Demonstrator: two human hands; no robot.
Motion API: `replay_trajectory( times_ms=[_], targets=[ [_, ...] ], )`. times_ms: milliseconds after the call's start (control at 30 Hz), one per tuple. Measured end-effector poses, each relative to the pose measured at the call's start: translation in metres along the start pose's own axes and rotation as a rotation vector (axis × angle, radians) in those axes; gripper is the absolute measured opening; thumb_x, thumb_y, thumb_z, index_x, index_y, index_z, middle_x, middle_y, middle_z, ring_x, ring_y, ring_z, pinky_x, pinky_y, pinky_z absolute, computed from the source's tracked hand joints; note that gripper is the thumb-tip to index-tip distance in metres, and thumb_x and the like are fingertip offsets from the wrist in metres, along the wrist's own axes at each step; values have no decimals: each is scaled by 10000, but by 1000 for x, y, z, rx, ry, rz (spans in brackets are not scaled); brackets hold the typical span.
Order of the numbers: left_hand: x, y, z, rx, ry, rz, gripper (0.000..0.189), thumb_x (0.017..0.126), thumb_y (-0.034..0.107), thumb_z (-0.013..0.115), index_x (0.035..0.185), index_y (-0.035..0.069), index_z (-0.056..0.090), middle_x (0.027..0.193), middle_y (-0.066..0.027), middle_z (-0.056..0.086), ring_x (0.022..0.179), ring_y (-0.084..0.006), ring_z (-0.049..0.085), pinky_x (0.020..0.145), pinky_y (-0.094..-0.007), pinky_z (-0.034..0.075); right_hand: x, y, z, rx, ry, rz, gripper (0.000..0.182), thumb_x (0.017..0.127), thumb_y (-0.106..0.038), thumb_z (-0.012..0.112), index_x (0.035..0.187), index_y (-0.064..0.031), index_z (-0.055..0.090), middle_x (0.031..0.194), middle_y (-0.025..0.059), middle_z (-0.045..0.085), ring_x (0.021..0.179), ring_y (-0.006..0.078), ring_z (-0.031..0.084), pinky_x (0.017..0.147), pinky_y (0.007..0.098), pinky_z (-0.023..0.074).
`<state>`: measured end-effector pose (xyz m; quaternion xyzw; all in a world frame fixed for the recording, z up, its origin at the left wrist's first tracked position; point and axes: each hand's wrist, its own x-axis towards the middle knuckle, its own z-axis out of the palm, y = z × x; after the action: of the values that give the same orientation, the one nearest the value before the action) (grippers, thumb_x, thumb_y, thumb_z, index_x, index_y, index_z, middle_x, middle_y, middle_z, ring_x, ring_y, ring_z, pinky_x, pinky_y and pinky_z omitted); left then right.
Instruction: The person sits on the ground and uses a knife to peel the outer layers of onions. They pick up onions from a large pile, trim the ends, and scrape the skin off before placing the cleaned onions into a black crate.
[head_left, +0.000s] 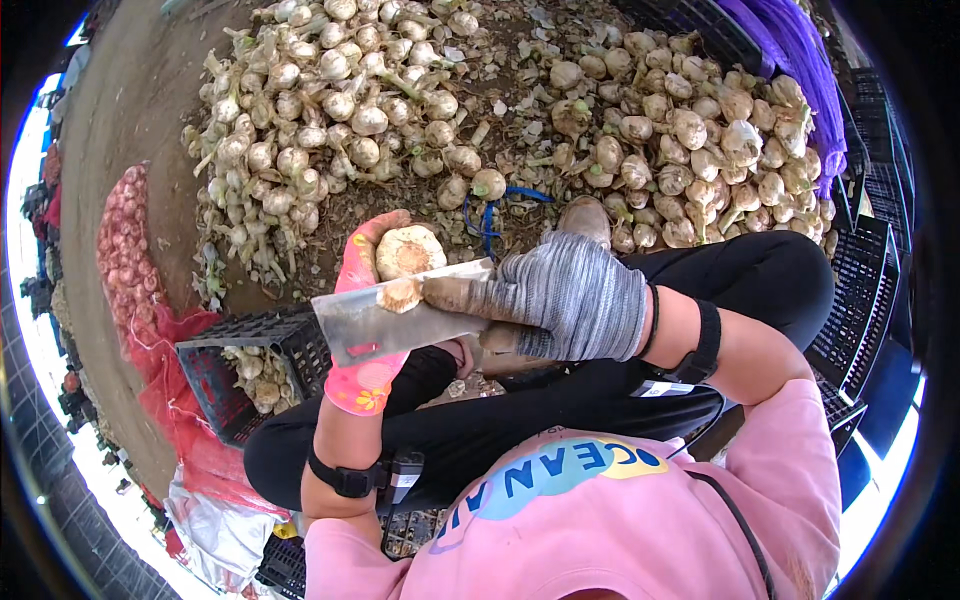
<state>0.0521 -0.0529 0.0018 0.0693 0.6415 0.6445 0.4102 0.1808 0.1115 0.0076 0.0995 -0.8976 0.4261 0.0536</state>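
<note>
My left hand (358, 270), in a pink and orange glove, holds a garlic bulb (411, 252) with its pale cut root end facing up. In a grey knitted glove with brown, soiled fingertips, my right hand (559, 300) grips a broad cleaver (360, 330). The blade lies just below the bulb and hides part of the left hand. A round slice of root end (400, 295) rests on the flat of the blade, near the extended right index finger. The cleaver's handle is hidden by the right hand.
Garlic piles lie at the left (300, 127) and right (690, 150). A black plastic crate (259, 341) holding garlic lies on its side at left, near a red mesh sack (127, 262). A blue strap (491, 217) is on the ground. Black crates (855, 307) stand at right by purple netting (806, 67).
</note>
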Motion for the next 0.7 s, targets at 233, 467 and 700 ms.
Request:
replay_trajectory(
  times_ms=[233,467,700],
  targets=[
    [-9,-1,-1,227,-45,87,414,842,104,579,1224,44,431,1035,-84,572,902,-177,588,798,-327,516,6,-5,4,25,-59,-27,590,785,-301,635,1337,-219,442,799,92,644,562,259,614,499,346,493],
    [-10,-13,-4,341,19,204,427,810,129,626,1187,32,451,1024,-87,577,896,-177,594,785,-321,518,3,0,6,31,-13,-43,629,742,-271,684,1328,-225,462,810,75,658,556,237,623,517,310,500],
    [-17,-1,0,154,71,97,655,597,81,831,1133,-3,465,1022,-81,572,882,-131,567,766,-275,493,-22,57,16,-20,110,357,522,842,-260,624,1328,-172,456,769,129,638,592,236,615,560,333,500]
  ],
)
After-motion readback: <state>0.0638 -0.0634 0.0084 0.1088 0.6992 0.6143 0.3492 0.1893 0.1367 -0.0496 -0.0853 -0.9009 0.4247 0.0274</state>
